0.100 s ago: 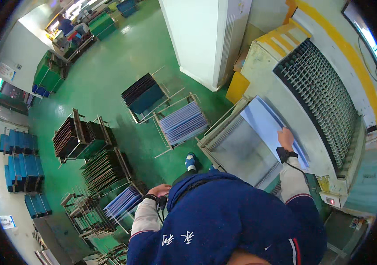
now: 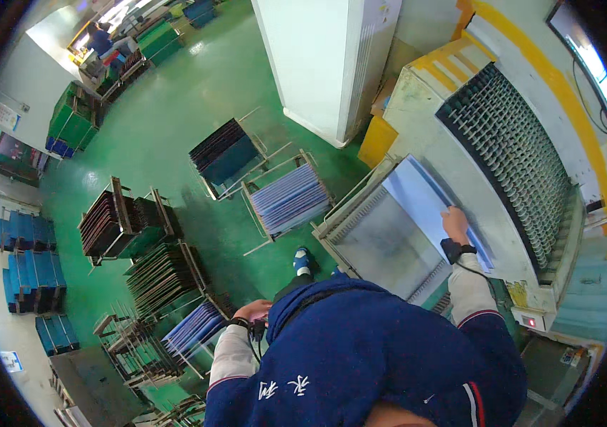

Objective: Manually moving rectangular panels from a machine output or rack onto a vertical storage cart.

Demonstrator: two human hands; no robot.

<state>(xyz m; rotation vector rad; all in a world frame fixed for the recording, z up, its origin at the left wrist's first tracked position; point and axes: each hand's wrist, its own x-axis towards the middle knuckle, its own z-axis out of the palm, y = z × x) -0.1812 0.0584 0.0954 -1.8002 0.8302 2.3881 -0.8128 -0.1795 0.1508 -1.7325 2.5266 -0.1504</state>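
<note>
At the right, my right hand is closed on the upper edge of a light-blue sheet. Its fingertips are partly hidden against the sheet. The sheet leans with others like it in a slotted metal rack, beside the pale machine. A greyish flat surface shows between the rack's slotted sides. My left hand hangs low beside my waist, apart from the sheets. Most of its fingers are hidden by my clothing, so their pose is unclear.
A pale machine with rows of rollers borders the rack. Ahead stand racks of light-blue sheets and dark panels. More loaded racks stand to my left. A tall white cabinet rises beyond.
The whole view has shifted slightly, so the surroundings appear a little further left. My right hand stays on the sheet and my left stays by my waist.
</note>
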